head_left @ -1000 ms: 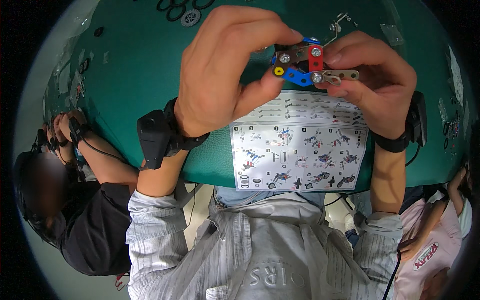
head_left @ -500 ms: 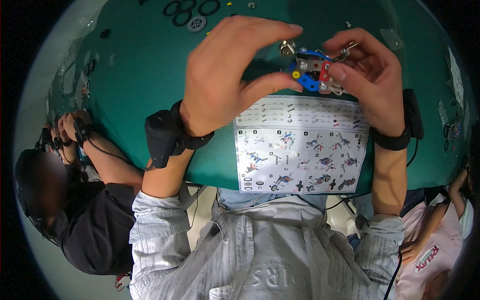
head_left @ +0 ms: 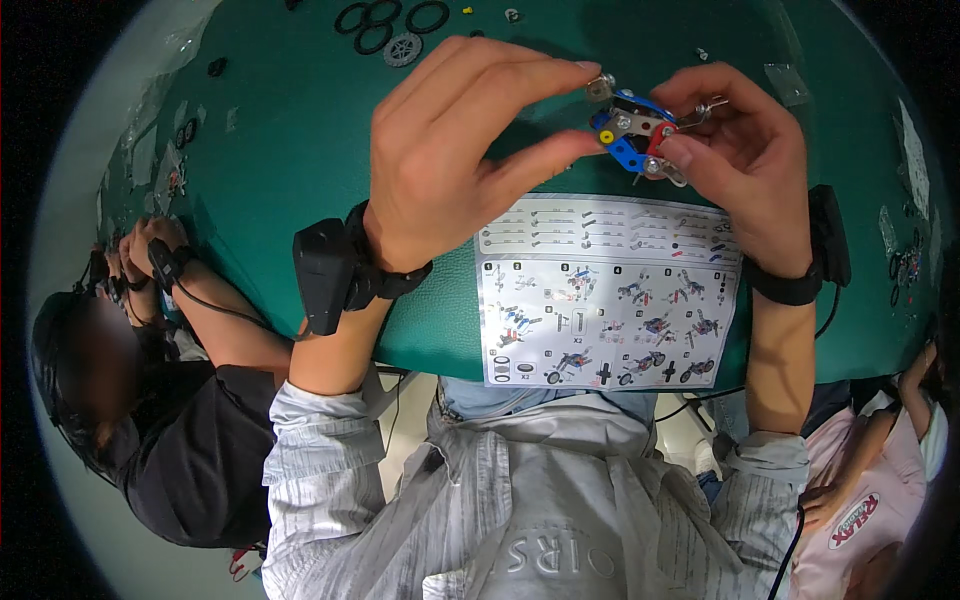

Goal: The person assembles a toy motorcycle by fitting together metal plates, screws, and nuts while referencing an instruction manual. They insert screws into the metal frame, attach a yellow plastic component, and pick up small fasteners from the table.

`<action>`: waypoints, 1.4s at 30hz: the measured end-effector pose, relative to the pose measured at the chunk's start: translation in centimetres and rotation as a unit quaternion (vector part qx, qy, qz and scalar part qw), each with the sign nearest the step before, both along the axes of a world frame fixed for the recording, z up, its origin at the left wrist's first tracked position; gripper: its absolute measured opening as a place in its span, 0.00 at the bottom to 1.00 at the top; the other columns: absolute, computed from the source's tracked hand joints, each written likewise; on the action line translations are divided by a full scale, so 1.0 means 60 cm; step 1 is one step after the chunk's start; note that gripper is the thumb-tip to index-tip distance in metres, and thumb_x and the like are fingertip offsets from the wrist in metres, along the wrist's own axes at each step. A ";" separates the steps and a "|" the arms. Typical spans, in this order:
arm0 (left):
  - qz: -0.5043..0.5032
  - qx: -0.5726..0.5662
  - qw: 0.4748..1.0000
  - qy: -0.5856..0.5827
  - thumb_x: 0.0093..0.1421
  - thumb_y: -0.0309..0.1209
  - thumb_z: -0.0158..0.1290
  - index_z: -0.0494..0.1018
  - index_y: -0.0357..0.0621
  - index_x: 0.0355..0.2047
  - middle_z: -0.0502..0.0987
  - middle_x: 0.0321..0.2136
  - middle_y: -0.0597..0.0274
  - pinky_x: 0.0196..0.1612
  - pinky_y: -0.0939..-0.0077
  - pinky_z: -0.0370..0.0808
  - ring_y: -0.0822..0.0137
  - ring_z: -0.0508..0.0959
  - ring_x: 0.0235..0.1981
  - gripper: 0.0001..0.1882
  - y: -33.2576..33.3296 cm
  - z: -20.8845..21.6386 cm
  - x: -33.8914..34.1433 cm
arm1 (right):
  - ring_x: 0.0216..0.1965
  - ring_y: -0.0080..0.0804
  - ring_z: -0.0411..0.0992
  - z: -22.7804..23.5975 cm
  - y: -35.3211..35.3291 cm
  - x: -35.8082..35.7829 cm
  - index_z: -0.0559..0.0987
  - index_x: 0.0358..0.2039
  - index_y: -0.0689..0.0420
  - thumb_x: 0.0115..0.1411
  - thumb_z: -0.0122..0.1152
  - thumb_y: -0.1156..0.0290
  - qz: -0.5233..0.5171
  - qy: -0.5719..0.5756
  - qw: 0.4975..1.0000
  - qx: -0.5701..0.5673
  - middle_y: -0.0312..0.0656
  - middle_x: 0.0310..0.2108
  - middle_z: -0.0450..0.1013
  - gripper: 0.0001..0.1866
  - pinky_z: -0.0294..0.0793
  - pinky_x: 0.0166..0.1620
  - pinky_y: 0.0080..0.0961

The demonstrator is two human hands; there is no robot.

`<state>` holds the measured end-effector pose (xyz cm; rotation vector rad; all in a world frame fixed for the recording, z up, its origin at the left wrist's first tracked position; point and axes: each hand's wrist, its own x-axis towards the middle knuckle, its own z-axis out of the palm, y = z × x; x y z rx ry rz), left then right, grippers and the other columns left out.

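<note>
My right hand pinches a small partly built construction-kit model between thumb and fingers, at its red piece. The model has blue and red plastic strips, a grey metal strip, screws and a yellow bushing. From the other side, my left hand closes on its left end. The index fingertip meets a silver metal bracket at the top, while the thumb rests by the yellow bushing. Bent metal pieces stick out near the right fingers. Below both hands lies a printed instruction sheet with parts and assembly drawings.
Black rubber tyres and a grey spoked wheel lie at the far side of the green table. Small screws and plastic bags are scattered around. A person in black sits at left; another in pink at right.
The model has shifted slightly right and tilted a little within my hands. My left fingertips have come closer around its left end, and the silver bracket stands more upright.
</note>
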<state>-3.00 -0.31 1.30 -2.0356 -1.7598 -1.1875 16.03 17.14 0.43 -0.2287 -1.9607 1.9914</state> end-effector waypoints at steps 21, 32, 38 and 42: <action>-0.057 -0.230 0.969 0.065 0.51 0.25 0.64 0.79 0.44 0.34 0.76 0.29 0.61 0.31 0.65 0.75 0.56 0.78 0.29 0.08 -0.013 0.006 -0.022 | 0.45 0.26 0.78 -0.005 0.014 0.002 0.79 0.52 0.63 0.66 0.65 0.70 -0.146 -0.047 0.988 0.029 0.41 0.44 0.79 0.17 0.81 0.44 0.26; -0.096 -0.280 0.954 0.042 0.49 0.23 0.63 0.75 0.43 0.31 0.74 0.30 0.60 0.32 0.64 0.74 0.55 0.76 0.33 0.09 -0.016 0.001 -0.018 | 0.45 0.27 0.78 -0.001 0.007 0.002 0.79 0.52 0.63 0.66 0.65 0.70 -0.143 -0.046 0.988 0.027 0.41 0.45 0.78 0.17 0.81 0.44 0.26; -0.088 -0.274 0.957 0.046 0.50 0.24 0.63 0.75 0.44 0.30 0.74 0.29 0.62 0.32 0.64 0.74 0.57 0.76 0.32 0.08 -0.015 -0.003 -0.017 | 0.45 0.27 0.78 -0.007 0.009 0.003 0.79 0.52 0.62 0.66 0.66 0.70 -0.142 -0.043 0.988 0.034 0.41 0.44 0.78 0.17 0.80 0.44 0.26; -0.062 -0.255 0.963 0.065 0.50 0.24 0.64 0.76 0.45 0.31 0.75 0.30 0.62 0.32 0.65 0.75 0.57 0.77 0.33 0.09 -0.013 -0.010 -0.015 | 0.45 0.26 0.78 -0.002 0.009 0.006 0.79 0.52 0.62 0.65 0.66 0.69 -0.142 -0.055 0.988 0.037 0.40 0.44 0.78 0.16 0.80 0.44 0.27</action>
